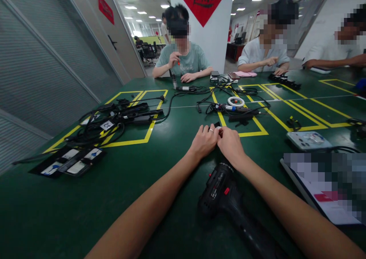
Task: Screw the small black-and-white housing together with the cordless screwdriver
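My left hand (204,140), with a ring on one finger, and my right hand (231,144) meet at the middle of the green table. Both have their fingers curled together, and what they pinch is mostly hidden. A small dark piece with a pale bit beside it (217,125) shows just past the fingertips. Between my forearms a black cordless drill (219,186) with red buttons lies on its side. Its numbered collar points at my hands, and its front end is hidden under them.
Tangled black cables and devices (126,116) lie left, with black-framed cards (70,160) nearer me. Ahead are a white tape roll (236,101) and a cabled tool (228,107). A grey case (309,140) and a partly blurred flat object (323,190) lie right. Several people sit across the table.
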